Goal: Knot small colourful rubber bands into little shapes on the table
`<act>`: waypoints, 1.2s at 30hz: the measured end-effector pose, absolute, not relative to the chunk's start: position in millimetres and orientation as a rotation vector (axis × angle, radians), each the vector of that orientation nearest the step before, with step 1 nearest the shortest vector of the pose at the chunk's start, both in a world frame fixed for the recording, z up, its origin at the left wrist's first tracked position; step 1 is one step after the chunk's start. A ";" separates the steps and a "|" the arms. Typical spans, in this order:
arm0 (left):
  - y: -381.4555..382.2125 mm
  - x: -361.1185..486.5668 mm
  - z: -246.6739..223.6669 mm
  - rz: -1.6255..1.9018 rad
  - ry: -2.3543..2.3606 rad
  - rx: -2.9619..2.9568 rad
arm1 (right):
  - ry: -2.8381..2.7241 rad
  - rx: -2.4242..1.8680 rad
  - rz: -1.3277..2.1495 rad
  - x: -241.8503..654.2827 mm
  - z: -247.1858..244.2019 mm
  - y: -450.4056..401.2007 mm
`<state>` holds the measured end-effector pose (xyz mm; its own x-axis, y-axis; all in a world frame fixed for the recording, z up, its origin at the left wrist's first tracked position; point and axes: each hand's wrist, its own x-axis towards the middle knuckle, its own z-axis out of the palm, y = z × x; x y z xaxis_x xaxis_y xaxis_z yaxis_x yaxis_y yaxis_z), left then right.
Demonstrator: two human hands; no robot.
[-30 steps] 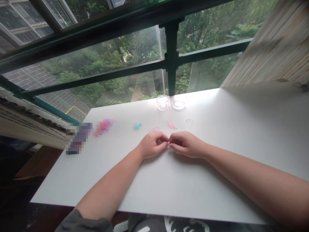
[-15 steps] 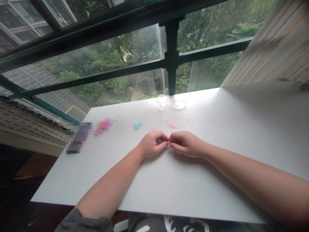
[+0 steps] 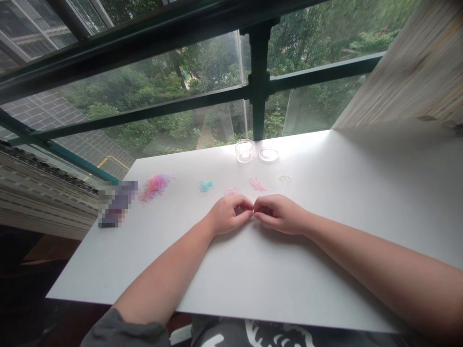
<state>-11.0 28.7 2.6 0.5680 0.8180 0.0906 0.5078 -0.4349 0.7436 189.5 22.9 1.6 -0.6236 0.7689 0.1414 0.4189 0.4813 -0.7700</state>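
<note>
My left hand and my right hand meet fingertip to fingertip over the white table. Each has its thumb and fingers pinched together; whatever lies between them is too small or hidden to make out. Just beyond my left hand is a light pink cluster of bands, partly behind the fingers. A brighter pink cluster lies beyond the meeting point, and pale yellowish bands are beyond my right hand. Farther left are a turquoise cluster and a larger mixed pink and purple pile.
A clear round container stands at the table's far edge by the window, with a clear lid beside it. A blurred-out dark object lies at the left edge. A curtain hangs at the right.
The camera view has shifted very slightly. Both hands keep the same pinched pose, and the band clusters have not moved.
</note>
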 end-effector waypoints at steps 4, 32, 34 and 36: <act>28.7 -10.5 3.2 0.597 1.045 2.116 | -2.258 -0.981 0.992 189.7 0.7 23.0; 28.6 -11.6 0.5 0.633 1.073 2.101 | -2.258 -1.002 0.982 189.6 1.9 23.3; 28.7 -11.8 -0.1 0.649 1.068 2.096 | -2.256 -1.000 0.979 189.7 1.9 23.4; 28.7 -12.0 -0.1 0.683 1.059 2.091 | -2.255 -0.999 0.976 189.8 2.2 23.3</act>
